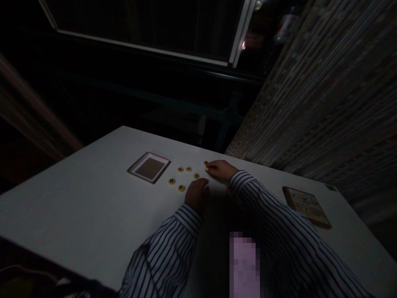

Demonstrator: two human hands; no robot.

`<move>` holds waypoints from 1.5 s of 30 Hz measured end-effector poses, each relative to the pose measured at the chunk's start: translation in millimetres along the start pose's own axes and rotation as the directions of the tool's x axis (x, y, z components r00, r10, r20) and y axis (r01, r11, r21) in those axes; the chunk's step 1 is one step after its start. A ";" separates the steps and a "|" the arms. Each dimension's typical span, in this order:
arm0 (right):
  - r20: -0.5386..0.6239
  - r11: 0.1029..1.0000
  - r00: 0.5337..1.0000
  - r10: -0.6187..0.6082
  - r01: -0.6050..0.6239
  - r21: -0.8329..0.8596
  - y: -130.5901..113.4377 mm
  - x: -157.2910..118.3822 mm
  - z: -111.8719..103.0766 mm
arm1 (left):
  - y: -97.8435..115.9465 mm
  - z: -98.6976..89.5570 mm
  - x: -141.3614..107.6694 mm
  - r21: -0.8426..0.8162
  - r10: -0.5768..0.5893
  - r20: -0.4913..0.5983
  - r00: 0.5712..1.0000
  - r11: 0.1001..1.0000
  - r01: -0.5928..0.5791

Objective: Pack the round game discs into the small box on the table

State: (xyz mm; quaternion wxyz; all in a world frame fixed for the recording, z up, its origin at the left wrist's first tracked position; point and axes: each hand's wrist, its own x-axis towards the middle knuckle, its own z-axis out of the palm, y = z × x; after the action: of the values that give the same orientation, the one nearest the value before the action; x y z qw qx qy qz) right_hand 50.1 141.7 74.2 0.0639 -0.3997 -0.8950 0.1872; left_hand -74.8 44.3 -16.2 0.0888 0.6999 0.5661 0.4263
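Note:
Several round, pale yellow pieces with dark characters lie on the white table, among them one piece (181,188) just left of my left hand (197,193). The fingers of my left hand are curled; what they hold, if anything, is hidden. Farther right, my right hand (221,169) has its thumb and fingers pinched at a round piece (205,163) near the far side of the table. Another piece (196,176) lies between my two hands. An open shallow box (167,165) with a brown inside sits left of the pieces.
The white table (93,207) spans the view. A flat box with a printed picture (307,206) lies at the right, beyond my right forearm. A small dark object (331,187) is at the far right corner. A string curtain (310,95) hangs behind the table's right side.

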 end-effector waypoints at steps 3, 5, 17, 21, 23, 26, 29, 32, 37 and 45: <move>0.002 0.983 1.000 0.013 -0.013 0.183 2.1 -0.8 0.8 | 0.4 -1.2 0.7 -0.025 -0.028 -0.058 0.998 0.999 0.026; 0.021 0.957 1.000 0.011 -0.017 0.290 2.5 -1.5 1.3 | 0.5 -1.2 0.9 -0.041 -0.058 -0.106 0.993 0.998 0.054; 0.135 0.775 0.990 -0.039 -0.055 0.630 -2.9 -5.6 2.3 | 3.5 -6.7 4.5 -0.074 -0.075 -0.270 0.960 0.996 0.057; 0.160 0.756 0.986 -0.042 -0.073 0.651 -4.3 -5.8 4.8 | 7.2 -9.8 4.1 -0.060 -0.064 -0.288 0.955 0.997 0.049; 0.165 0.749 0.986 -0.037 -0.082 0.657 -4.7 -6.1 5.6 | 8.2 -10.9 3.9 -0.053 -0.059 -0.292 0.955 0.998 0.045; 0.168 0.736 0.986 -0.022 -0.097 0.670 -5.6 -7.1 5.7 | 8.9 -12.1 4.1 -0.059 -0.067 -0.286 0.956 0.997 0.052; 0.159 0.734 0.987 -0.008 -0.102 0.672 -7.0 -8.5 4.4 | 10.6 -13.8 5.0 -0.086 -0.084 -0.288 0.954 0.994 0.062; 0.147 0.737 0.989 0.006 -0.104 0.667 -9.2 -10.2 2.3 | 14.5 -16.7 5.9 -0.127 -0.144 -0.287 0.947 0.986 0.111; 0.117 0.732 0.993 0.021 -0.096 0.675 -12.7 -12.6 0.4 | 19.5 -21.0 5.8 -0.259 -0.241 -0.266 0.934 0.951 0.171; 0.112 0.730 0.994 0.011 -0.084 0.678 -13.3 -15.4 2.1 | 14.7 -11.0 5.6 -0.600 -0.440 -0.139 0.887 0.750 0.279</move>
State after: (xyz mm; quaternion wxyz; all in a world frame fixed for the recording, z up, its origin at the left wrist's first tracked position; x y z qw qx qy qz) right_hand 50.7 121.6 77.9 0.1562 -0.3613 -0.7556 0.5235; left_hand -71.9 40.2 2.4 0.2941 0.4531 0.5461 0.6403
